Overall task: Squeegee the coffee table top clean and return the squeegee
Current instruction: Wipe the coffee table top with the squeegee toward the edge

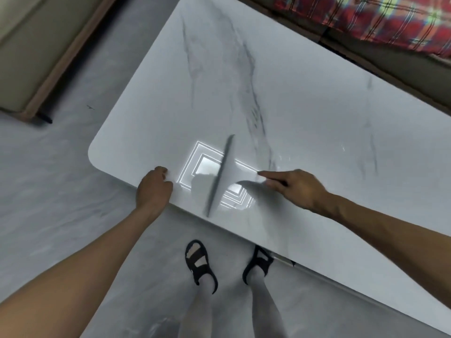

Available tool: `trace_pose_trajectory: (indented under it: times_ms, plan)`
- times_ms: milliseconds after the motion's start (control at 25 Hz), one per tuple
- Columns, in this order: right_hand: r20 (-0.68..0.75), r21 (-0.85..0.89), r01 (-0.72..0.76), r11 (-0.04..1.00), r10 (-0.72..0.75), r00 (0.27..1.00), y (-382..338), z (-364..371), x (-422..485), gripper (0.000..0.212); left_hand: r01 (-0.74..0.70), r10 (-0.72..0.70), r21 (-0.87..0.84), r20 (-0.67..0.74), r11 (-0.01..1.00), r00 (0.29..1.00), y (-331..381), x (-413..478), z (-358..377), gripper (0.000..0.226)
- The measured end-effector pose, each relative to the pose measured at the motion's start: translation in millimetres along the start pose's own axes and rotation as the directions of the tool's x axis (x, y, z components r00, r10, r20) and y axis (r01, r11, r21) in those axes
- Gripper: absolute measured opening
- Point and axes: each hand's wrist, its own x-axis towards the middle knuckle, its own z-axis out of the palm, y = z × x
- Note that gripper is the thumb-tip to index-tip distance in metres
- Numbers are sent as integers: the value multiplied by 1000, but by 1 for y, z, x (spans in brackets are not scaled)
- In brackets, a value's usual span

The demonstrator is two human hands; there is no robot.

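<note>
A white marble-patterned coffee table top [305, 106] fills the middle of the view. On its near edge lies a grey squeegee [220, 174], its long blade running from the table's front edge away from me. My right hand [296, 187] grips the squeegee's handle, index finger stretched along it toward the blade. My left hand [153, 189] rests on the table's front edge near the rounded left corner, fingers curled, holding nothing. A ceiling light reflects off the table around the blade.
A beige sofa base [26, 57] with a dark leg stands at the upper left on the grey floor [61, 191]. A red plaid cloth [380, 18] lies on furniture behind the table. My sandalled feet [200, 264] stand right at the table's front edge.
</note>
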Motion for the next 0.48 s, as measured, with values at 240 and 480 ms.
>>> trace_pose_trajectory:
  times_ms: [240,480]
  plan:
    - [106,-39,232,972,-227,968,-99,82,61,38,-33,42,116,-69,993,997,-37,3,-1,52]
    - [29,-82,37,996,-35,999,32,57,-15,35,-257,231,279,123,925,965,9,-34,38,60]
